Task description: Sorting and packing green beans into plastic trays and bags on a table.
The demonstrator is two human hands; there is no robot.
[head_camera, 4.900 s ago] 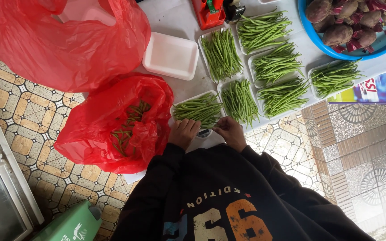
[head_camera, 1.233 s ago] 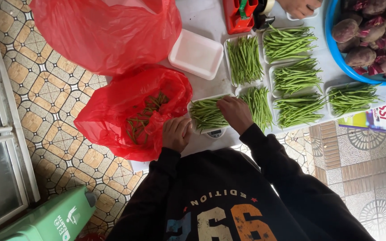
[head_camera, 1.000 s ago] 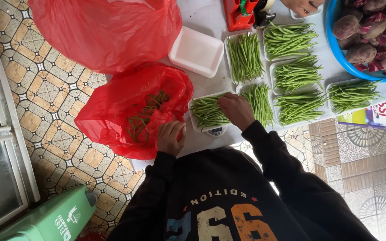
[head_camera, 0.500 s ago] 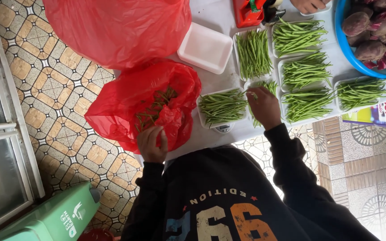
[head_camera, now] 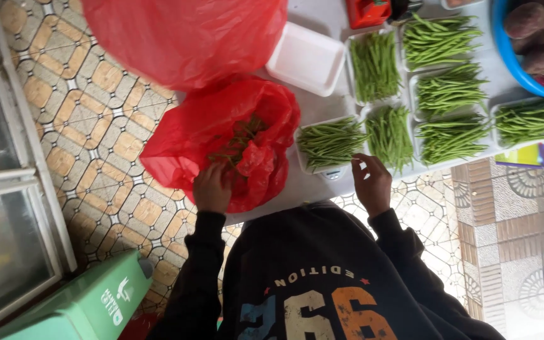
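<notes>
1. The left hand (head_camera: 212, 187) rests at the near edge of the open red bag (head_camera: 221, 141), fingers curled into its plastic; whether they grip any beans, I cannot tell.
2. The right hand (head_camera: 371, 182) hovers near the bean tray (head_camera: 330, 143), fingers loosely spread and holding nothing.
3. That tray sits just right of the bag, on a small scale (head_camera: 332, 173).
4. Other filled trays (head_camera: 451, 94) lie farther right.

Left hand (head_camera: 212, 187) reaches into the red bag (head_camera: 234, 141); right hand (head_camera: 371, 182) hovers beside the bean tray (head_camera: 330, 143).

Left hand (head_camera: 212, 187) curled, reaching forward, right hand (head_camera: 371, 182) loosely open, raised
</notes>
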